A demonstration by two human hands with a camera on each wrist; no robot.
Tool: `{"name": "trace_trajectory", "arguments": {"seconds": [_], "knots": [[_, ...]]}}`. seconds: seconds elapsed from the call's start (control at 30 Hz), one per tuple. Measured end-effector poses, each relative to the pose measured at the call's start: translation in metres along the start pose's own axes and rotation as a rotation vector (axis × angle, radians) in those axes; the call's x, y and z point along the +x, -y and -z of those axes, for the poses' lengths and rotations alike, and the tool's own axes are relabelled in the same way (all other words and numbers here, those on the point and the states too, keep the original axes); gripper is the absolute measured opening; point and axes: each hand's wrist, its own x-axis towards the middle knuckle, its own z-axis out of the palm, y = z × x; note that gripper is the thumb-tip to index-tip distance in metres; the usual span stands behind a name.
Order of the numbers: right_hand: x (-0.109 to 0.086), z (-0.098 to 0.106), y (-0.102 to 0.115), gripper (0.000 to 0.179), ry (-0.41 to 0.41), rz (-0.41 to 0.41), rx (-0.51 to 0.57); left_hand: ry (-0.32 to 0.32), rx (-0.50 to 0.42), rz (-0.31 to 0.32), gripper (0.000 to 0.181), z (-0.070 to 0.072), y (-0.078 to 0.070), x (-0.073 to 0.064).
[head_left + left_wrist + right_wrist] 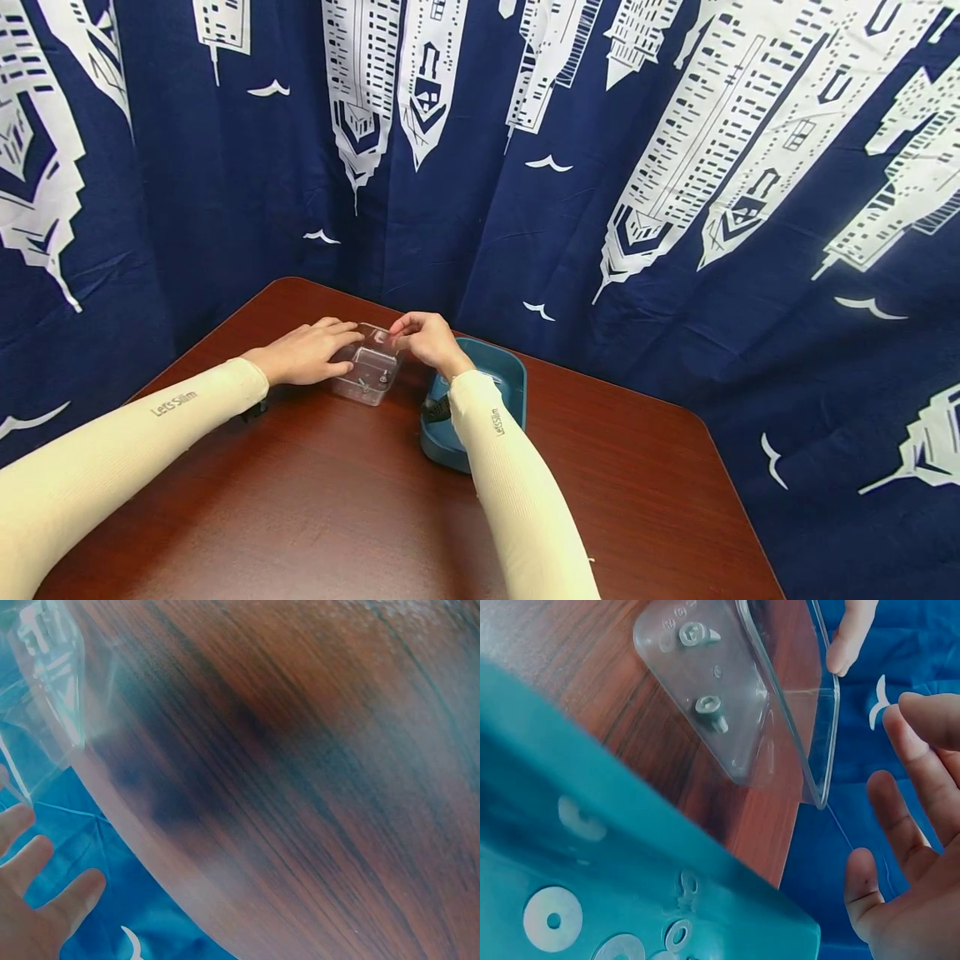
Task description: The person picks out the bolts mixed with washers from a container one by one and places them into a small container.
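Note:
In the head view a clear plastic box (366,390) stands on the table, with small metal screws (709,709) inside that show best in the right wrist view. My left hand (307,354) lies across the box's left side, its fingers extended and spread. One of its fingertips touches the rim. Above the box's right edge is my right hand (429,340), thumb and index finger close together; whether something small sits between them is hidden. Below the right forearm stands a teal bin (517,375). Flat metal washers (553,919) lie in it.
The brown wooden table (315,517) has rounded corners. A dark blue curtain (480,208) with white building prints hangs just behind its far edge. A dark object (437,408) shows at the bin's left side, beneath the right wrist.

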Motion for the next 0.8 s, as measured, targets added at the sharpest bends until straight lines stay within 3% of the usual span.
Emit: {"name": "trace_trajectory", "arguments": {"seconds": [0.4, 0.8], "knots": [[-0.01, 0.012, -0.004, 0.017, -0.025, -0.011, -0.007, -0.009, -0.009, -0.016, 0.055, 0.005, -0.002, -0.004], [-0.022, 0.032, -0.012, 0.015, -0.052, -0.018, 0.01, -0.038, 0.012, -0.033, 0.055, 0.004, -0.004, 0.003]]}}
